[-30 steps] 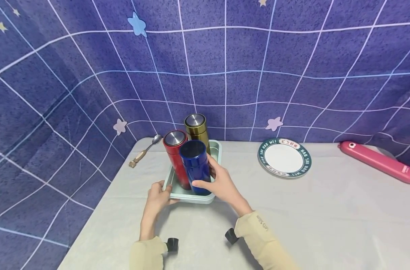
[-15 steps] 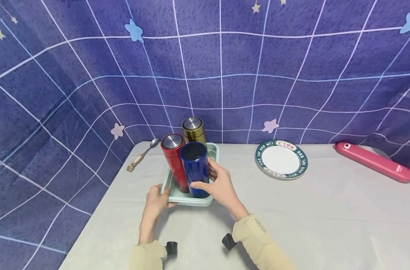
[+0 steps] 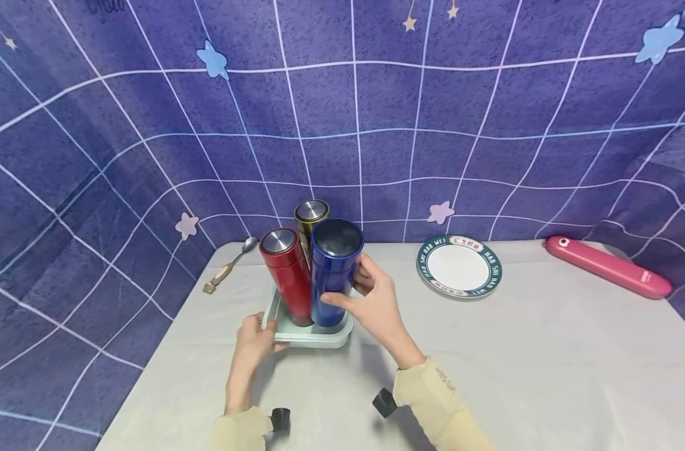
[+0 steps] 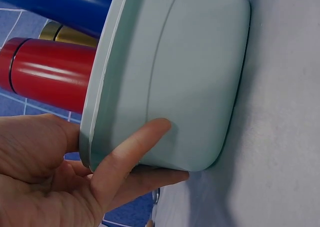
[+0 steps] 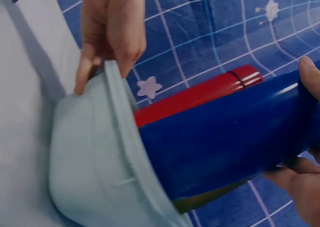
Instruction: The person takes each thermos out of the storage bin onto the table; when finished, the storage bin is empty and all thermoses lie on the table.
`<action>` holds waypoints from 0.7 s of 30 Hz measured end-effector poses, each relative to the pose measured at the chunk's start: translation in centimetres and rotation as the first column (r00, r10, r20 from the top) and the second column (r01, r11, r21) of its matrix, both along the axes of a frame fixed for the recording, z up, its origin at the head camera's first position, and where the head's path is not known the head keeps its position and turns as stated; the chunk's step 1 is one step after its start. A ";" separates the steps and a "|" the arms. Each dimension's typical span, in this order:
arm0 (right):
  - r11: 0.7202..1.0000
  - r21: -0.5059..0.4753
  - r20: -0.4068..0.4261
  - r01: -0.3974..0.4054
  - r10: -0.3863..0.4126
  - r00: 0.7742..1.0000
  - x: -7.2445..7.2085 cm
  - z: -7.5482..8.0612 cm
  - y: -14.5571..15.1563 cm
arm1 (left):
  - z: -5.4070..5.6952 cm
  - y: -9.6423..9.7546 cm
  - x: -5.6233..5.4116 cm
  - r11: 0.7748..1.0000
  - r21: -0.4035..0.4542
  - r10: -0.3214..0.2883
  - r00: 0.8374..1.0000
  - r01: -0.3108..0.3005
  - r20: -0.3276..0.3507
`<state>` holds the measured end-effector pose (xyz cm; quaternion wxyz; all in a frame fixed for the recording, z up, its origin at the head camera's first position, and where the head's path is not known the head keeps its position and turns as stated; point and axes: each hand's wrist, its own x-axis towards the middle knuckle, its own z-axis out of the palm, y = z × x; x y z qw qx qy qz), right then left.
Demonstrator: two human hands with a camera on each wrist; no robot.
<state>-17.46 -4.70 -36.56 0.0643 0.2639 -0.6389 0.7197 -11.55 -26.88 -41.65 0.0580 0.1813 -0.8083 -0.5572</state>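
My right hand [image 3: 378,308] grips a dark blue thermos bottle [image 3: 326,282], thumb in front and fingers behind. The bottle stands tall over a pale green plastic bin [image 3: 314,341]; in the right wrist view its lower end is hidden behind the bin's rim. With my left hand [image 3: 254,338] I hold the bin's front left corner, thumb at the rim and fingers against the outer wall [image 4: 195,87]. A red thermos [image 3: 292,285] with a steel-topped lid leans inside the bin. Behind them rises a gold thermos [image 3: 311,213], mostly covered by the other two.
On the left lies a spoon [image 3: 229,266] with a decorated handle. A white plate with a green lettered rim [image 3: 427,266] is to the right, and farther right a long pink case [image 3: 607,266] with an eye on it. A blue grid-patterned curtain [image 3: 387,156] backs the white-covered table.
The blue thermos has come up with my right hand and now stands higher than the red one. My left hand keeps its hold on the bin. The head view has shifted slightly.
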 end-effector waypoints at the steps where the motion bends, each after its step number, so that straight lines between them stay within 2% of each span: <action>1: 1.000 -0.006 -0.002 0.008 -0.008 1.000 0.1 0.2 0.2 | 0.0 0.0 0.0 1.000 0.002 -0.005 1.000 0.005 -0.001; 6: 0.999 -0.027 -0.027 0.035 -0.036 0.999 0.7 1.4 2.0 | -0.1 -0.1 -0.1 1.000 -0.009 -0.021 1.000 0.021 0.003; 10: 0.997 -0.031 -0.044 0.068 -0.070 0.997 1.1 1.6 3.7 | -0.1 0.0 -0.1 0.999 -0.022 -0.037 0.999 0.037 0.012; 21: 0.978 0.011 0.003 0.207 -0.207 0.978 1.3 0.6 8.3 | -0.1 0.1 -0.2 0.998 -0.027 -0.049 0.998 0.049 0.030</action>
